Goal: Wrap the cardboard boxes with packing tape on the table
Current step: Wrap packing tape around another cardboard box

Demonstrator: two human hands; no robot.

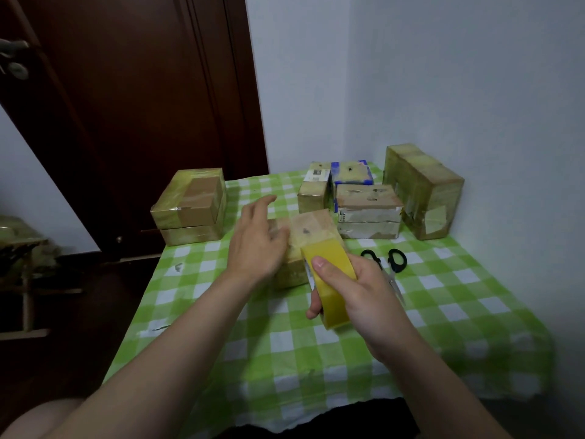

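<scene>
A small cardboard box (311, 231) stands in the middle of the table with the green checked cloth (443, 312). My left hand (258, 242) lies against the box's left side with straight fingers, blurred. My right hand (357, 296) grips a roll of yellow packing tape (329, 274), thumb on its outer face, the roll held against the box's near right corner. A strip of tape seems to run from the roll onto the box top.
Black-handled scissors (391, 264) lie just right of the roll. Taped boxes stand at the far left (190, 207), at the back middle (367, 210) and at the back right (424, 191). A dark door (126, 106) is behind, white walls right.
</scene>
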